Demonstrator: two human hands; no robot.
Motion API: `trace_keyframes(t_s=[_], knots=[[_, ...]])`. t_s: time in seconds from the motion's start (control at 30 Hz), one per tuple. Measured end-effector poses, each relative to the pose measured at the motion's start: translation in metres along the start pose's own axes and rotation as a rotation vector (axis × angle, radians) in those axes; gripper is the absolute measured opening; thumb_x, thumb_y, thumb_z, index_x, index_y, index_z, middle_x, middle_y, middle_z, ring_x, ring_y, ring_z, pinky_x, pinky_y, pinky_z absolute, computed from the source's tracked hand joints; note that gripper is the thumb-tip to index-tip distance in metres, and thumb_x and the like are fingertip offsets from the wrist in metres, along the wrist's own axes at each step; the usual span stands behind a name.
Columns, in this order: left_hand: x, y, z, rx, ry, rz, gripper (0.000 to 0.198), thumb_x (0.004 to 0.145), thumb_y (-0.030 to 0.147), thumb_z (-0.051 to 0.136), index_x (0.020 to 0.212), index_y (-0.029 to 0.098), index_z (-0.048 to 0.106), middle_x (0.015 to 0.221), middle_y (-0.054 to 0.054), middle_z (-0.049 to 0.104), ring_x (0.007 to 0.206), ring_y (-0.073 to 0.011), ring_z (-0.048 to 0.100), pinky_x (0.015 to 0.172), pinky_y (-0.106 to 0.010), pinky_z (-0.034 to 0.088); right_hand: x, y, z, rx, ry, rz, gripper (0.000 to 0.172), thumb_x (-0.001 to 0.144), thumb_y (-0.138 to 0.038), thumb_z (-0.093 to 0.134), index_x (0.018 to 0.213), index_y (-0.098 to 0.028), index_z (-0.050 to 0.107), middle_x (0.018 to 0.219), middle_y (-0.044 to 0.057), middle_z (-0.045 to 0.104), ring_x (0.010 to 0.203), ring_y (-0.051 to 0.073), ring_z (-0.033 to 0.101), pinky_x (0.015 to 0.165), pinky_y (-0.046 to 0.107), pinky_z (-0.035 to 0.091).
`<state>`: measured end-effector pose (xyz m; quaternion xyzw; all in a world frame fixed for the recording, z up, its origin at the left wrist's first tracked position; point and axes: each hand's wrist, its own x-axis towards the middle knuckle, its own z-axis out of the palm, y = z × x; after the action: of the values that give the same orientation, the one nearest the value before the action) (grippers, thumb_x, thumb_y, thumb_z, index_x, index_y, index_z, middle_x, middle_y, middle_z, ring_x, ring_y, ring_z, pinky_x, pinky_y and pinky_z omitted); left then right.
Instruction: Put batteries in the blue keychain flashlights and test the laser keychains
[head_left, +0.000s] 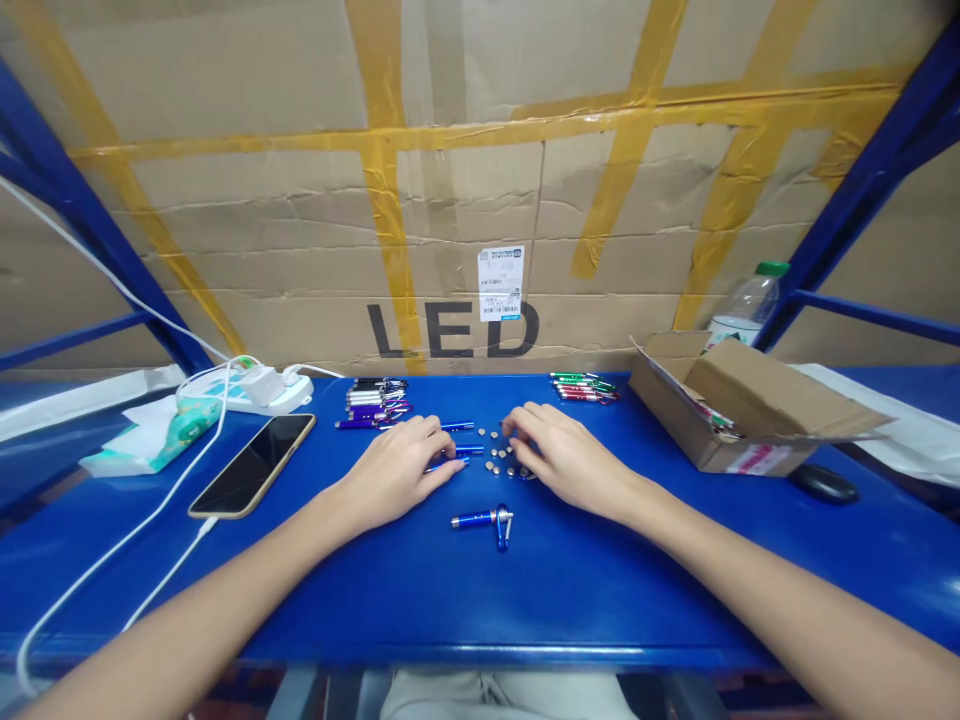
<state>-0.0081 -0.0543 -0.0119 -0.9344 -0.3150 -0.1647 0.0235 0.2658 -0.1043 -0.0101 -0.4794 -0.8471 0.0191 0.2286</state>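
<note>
Both my hands rest palm down on the blue table [570, 590]. My left hand [396, 468] has its fingertips on a thin blue tube [450, 462]. My right hand [564, 455] has curled fingers over several small round button cells [496, 455] lying between the hands. A blue keychain light with a clip [484, 520] lies just in front of the hands. More blue tube parts [457, 427] lie beyond my left hand.
A pile of purple and black keychain lights [375, 400] sits at the back left, green and red ones [585, 387] at the back right. An open cardboard box [739, 415], a water bottle [742, 305], a phone [253, 464] on a cable, a power strip [259, 388], tissues [154, 435].
</note>
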Motion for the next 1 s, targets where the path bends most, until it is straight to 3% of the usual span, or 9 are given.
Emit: trace_keyframes(t_s=[0.23,0.47,0.6,0.73,0.87,1.0], knots=[[-0.001,0.001,-0.001,-0.192,0.003,0.092,0.029,0.111,0.045,0.054,0.107,0.021,0.07,0.103,-0.007,0.069,0.096,-0.0233,0.063,0.088,-0.036,0.051,0.0,0.003,0.007,-0.037,-0.035,-0.098,0.015,0.11,-0.018,0.049,0.109,-0.02,0.064,0.11,0.01,0.068,0.102,0.026,0.06,0.093,0.04,0.044],[0.003,0.009,0.002,-0.546,0.071,-0.109,0.025,0.108,0.045,0.06,0.111,0.02,0.067,0.087,0.001,0.07,0.073,-0.0157,0.06,0.073,-0.028,0.049,-0.001,-0.009,-0.001,0.008,-0.154,-0.147,0.027,0.112,-0.025,0.049,0.124,-0.022,0.073,0.114,0.011,0.069,0.102,0.027,0.055,0.091,0.042,0.044],[0.003,0.011,0.002,-0.537,0.029,-0.101,0.025,0.107,0.044,0.06,0.112,0.02,0.067,0.09,0.0,0.072,0.073,-0.0152,0.062,0.073,-0.027,0.05,-0.002,-0.012,0.001,-0.015,-0.188,-0.159,0.026,0.111,-0.023,0.052,0.125,-0.023,0.074,0.118,0.012,0.069,0.107,0.029,0.055,0.093,0.044,0.043],[0.002,0.011,0.001,-0.497,0.023,-0.068,0.028,0.107,0.046,0.059,0.115,0.02,0.067,0.092,-0.002,0.073,0.074,-0.0158,0.064,0.075,-0.029,0.053,-0.001,-0.014,0.001,-0.018,-0.198,-0.153,0.021,0.11,-0.022,0.053,0.112,-0.022,0.073,0.112,0.011,0.069,0.104,0.027,0.054,0.091,0.041,0.043],[0.002,0.01,0.001,-0.504,0.011,-0.03,0.025,0.106,0.044,0.06,0.117,0.022,0.067,0.1,-0.003,0.075,0.077,-0.0164,0.066,0.078,-0.029,0.055,-0.002,-0.017,0.0,-0.01,-0.166,-0.152,0.021,0.112,-0.024,0.049,0.104,-0.022,0.069,0.109,0.009,0.068,0.1,0.026,0.053,0.089,0.04,0.042],[0.001,0.011,0.001,-0.524,0.007,-0.02,0.024,0.106,0.041,0.06,0.119,0.023,0.068,0.105,-0.004,0.076,0.082,-0.0167,0.068,0.078,-0.029,0.054,-0.001,-0.017,-0.003,0.182,0.002,-0.089,0.019,0.115,-0.026,0.044,0.111,-0.023,0.062,0.107,0.007,0.068,0.097,0.023,0.057,0.088,0.036,0.044]])
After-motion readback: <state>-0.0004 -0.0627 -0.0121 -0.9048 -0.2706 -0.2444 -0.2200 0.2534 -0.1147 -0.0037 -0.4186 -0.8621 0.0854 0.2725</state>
